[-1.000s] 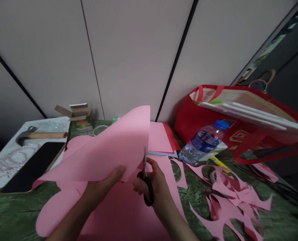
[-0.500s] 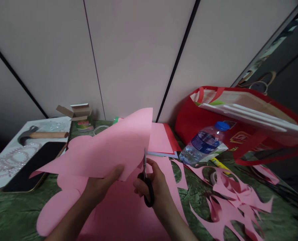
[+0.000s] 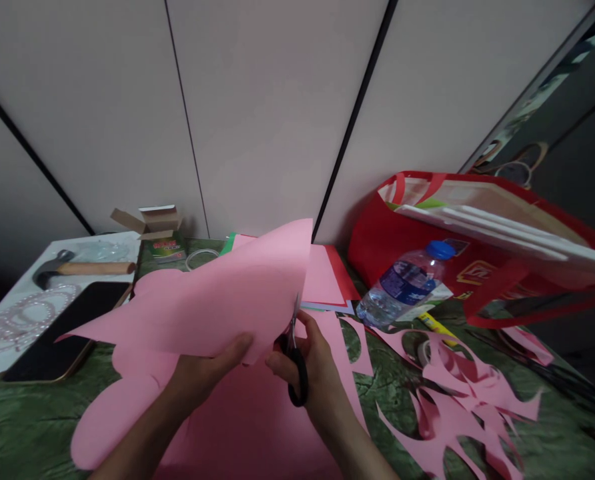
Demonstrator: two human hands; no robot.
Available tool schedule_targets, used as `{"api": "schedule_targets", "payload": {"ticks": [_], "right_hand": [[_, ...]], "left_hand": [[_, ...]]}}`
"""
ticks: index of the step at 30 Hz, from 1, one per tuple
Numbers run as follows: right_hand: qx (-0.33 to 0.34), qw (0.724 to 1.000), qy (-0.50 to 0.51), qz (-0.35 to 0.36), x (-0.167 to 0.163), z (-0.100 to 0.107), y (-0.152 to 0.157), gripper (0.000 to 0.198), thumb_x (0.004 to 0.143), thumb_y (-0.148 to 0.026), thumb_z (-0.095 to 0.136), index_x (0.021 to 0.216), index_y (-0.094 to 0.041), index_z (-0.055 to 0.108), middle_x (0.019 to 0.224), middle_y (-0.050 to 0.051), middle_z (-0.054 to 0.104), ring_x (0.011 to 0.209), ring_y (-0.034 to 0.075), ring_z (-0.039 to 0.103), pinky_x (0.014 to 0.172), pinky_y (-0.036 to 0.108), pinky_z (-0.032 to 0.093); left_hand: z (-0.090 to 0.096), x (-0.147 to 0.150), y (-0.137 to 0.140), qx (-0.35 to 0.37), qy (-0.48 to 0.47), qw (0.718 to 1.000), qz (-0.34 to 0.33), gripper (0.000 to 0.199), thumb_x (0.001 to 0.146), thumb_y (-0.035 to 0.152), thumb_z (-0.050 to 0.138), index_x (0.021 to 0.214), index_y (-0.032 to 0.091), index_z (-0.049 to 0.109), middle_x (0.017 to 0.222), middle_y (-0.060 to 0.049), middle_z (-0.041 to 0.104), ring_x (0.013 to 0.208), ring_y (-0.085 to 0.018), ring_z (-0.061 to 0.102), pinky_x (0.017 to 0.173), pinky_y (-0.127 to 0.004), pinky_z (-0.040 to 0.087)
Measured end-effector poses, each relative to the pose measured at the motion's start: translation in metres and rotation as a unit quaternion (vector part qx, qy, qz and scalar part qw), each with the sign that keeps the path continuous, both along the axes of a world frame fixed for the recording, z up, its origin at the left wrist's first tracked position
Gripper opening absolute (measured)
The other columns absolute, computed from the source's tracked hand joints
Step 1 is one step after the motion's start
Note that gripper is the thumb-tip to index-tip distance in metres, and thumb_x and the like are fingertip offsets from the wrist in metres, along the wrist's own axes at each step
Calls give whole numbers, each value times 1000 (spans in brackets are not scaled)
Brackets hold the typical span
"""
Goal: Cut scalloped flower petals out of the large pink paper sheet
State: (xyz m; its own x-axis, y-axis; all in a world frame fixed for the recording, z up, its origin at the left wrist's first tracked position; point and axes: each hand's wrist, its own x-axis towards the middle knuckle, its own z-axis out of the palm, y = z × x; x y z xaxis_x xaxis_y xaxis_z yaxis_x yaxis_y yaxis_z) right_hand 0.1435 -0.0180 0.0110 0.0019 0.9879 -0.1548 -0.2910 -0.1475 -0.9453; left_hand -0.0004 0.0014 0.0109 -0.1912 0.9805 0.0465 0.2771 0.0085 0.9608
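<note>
My left hand (image 3: 207, 377) grips a large sheet of pink paper (image 3: 217, 300) by its lower edge, thumb on top and the other fingers hidden beneath. The sheet is raised and curved, its far right corner standing up. Black-handled scissors (image 3: 298, 373) are in my right hand (image 3: 315, 367), with their blades pointing up at the sheet's right edge. Under both hands lies more pink paper (image 3: 257, 420). Rounded pink cutouts (image 3: 115, 420) overlap to the left of my left forearm.
Pink paper scraps (image 3: 467, 427) with curved cuts lie on the right. Behind them a water bottle (image 3: 402, 283) leans by a red bag (image 3: 377, 233). On the left are a phone (image 3: 67, 333), a hammer (image 3: 87, 268), a bead string (image 3: 32, 320) and an opened small box (image 3: 165, 243).
The pink sheet has shifted slightly right along with my left hand. The scissors have tilted a little to the right, and their blades look slightly more apart.
</note>
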Motion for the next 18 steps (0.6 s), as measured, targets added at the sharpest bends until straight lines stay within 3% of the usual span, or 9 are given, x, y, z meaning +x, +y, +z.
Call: {"api": "schedule_targets", "payload": {"ticks": [13,18], "right_hand": [[-5,1000,-18,-9,-1,-5,0,68,56,-27,73,112,-17,36,53,-8,52,45,9,45,45,20,35],[2,1000,-21,-6,-1,-10,3,71,55,-29,73,113,-16,35,50,-8,52,43,9,46,43,20,35]], "left_hand": [[4,1,-1,-12,-30,999,-15,25,62,39,62,74,18,63,77,-7,70,76,-25,65,65,-33,53],[3,1,1,13,-32,999,-6,24,61,38,62,73,17,62,74,-6,69,82,-25,64,70,-32,52]]}}
